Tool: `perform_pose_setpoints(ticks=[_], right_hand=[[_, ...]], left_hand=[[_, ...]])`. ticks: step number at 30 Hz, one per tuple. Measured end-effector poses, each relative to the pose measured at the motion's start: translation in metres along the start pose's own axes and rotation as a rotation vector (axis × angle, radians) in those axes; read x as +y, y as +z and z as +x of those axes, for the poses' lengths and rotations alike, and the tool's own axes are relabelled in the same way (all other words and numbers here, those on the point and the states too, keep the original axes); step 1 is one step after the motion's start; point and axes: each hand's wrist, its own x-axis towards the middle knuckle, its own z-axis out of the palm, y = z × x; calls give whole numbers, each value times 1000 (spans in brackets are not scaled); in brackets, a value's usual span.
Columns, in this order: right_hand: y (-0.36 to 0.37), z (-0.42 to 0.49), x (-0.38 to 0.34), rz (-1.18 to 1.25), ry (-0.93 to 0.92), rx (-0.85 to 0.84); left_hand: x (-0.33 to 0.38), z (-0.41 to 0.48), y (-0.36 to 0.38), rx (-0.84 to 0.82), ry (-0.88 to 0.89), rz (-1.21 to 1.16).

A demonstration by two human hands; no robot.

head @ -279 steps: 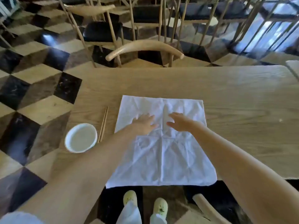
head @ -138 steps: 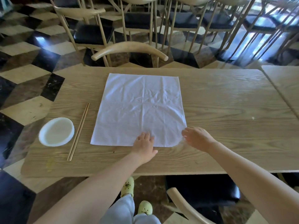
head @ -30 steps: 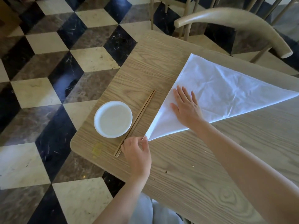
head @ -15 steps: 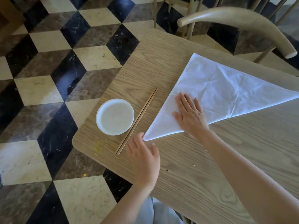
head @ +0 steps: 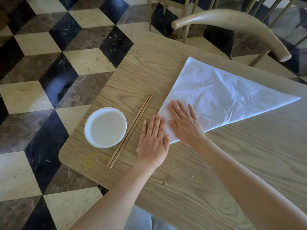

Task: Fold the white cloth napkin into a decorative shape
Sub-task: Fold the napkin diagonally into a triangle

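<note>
The white cloth napkin (head: 221,95) lies on the wooden table (head: 216,180), folded into a triangle with its long point reaching right. My left hand (head: 153,141) rests flat, palm down, over the napkin's near-left corner, hiding most of that tip. My right hand (head: 184,123) lies flat beside it on the cloth, fingers spread and pointing away from me. Both palms press on the fabric; neither grips it.
A white bowl (head: 105,127) stands near the table's left end, with a pair of wooden chopsticks (head: 131,130) between it and my left hand. A pale wooden chair (head: 232,24) stands behind the table's far edge. The chequered floor lies left.
The napkin went from a flat square to a folded triangle. In the last second my left hand let go of the corner tip and came down flat on it; my right hand stayed pressing.
</note>
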Motion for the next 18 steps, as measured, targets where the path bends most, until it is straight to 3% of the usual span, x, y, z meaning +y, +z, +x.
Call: perform_pose_setpoints(ticks=[4,11,18], right_hand=[[-4,19,15,-66,-82,-46],[-26,99,82,-24,128,8],[-53,138,111,39,238,-79]], left_hand=[[-2,0,-5,7,-6,6],[-1,-7,-2,30,-13,-6],[2,-4,-10,12,-15,21]])
